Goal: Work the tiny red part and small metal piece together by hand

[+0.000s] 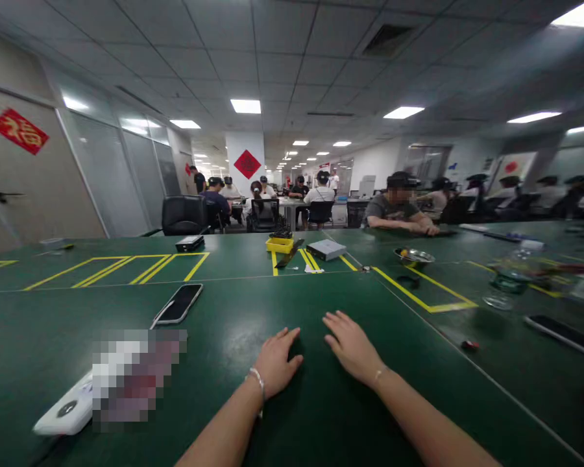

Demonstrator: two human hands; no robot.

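My left hand rests over the green tabletop, palm down, its fingers stretched forward and thumb apart. A bracelet circles that wrist. To its right, my right hand also lies palm down with fingers extended, holding nothing; a thin bracelet is on this wrist. The two hands are apart from each other. Nearest to my left hand is a smartphone with a dark screen and a cable at its edge. Closer to me on the left sits a white device, partly covered by a blurred patch.
Farther back stand a yellow tray with dark items, a grey box, a black box and a metal bowl. On the right are a clear bottle and another phone. A person leans on the table opposite.
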